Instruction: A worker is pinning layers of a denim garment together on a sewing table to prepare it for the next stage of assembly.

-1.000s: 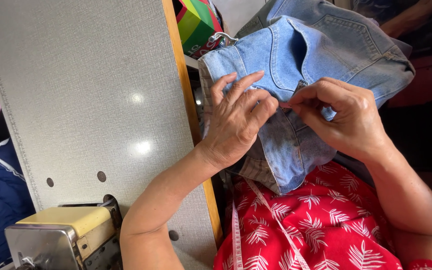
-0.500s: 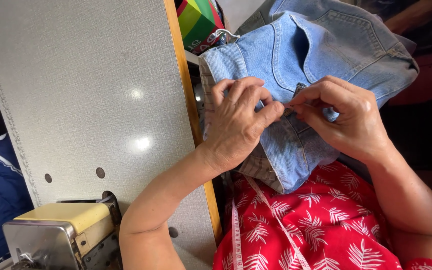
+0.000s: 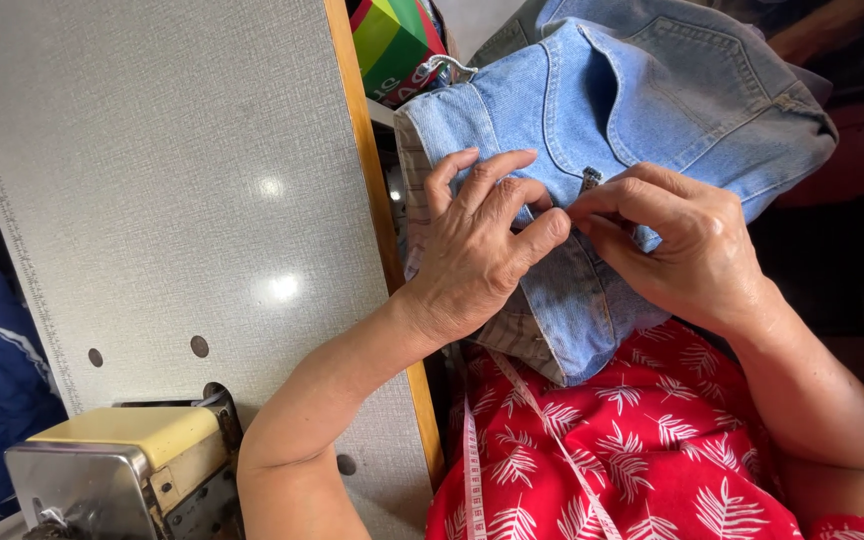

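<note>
Step in hand: both hands work jeans (image 3: 652,90) fly. Left hand (image 3: 477,250) pinching denim; right hand (image 3: 687,245) grip pinching zipper (image 3: 589,180). Next move likely needs steady hold.

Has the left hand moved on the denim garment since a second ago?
Barely: the left hand stays on the denim garment, beside the table edge, fingers curled slightly tighter.
</note>
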